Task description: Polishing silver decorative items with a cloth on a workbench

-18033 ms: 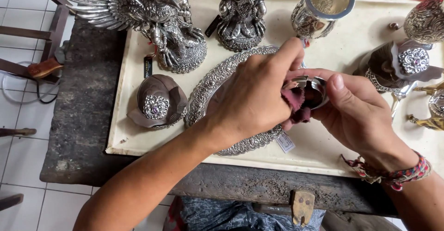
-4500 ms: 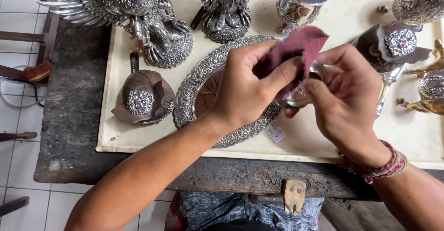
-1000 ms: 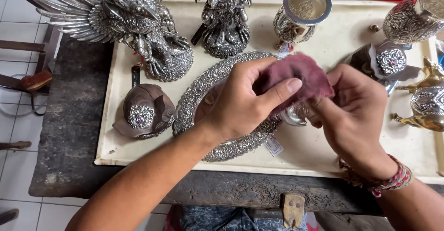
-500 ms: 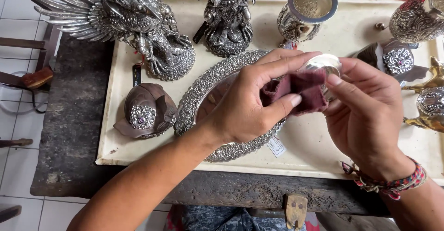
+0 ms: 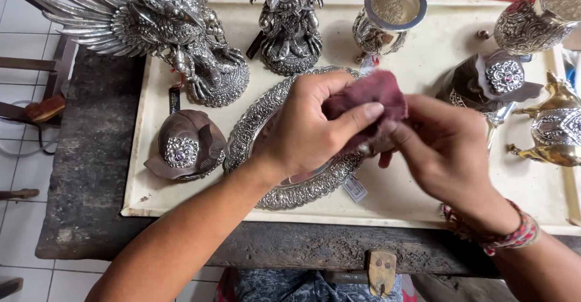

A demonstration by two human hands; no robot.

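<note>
So both hands, left (image 5: pixel 302 129) and right (image 5: pixel 445 147), grip 1 maroon cloth (image 5: pixel 366 102) bunched above the oval silver tray (image 5: pixel 275 187); a white tag (image 5: pixel 354 188) lies near the table's (image 5: pixel 85 175) front edge.

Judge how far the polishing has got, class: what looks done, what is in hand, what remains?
Done: cannot tell; every silver piece already shines. In hand: both hands, left hand and right hand, press a maroon cloth around a small, mostly hidden piece. Left: the oval tray lies untouched below.
</note>
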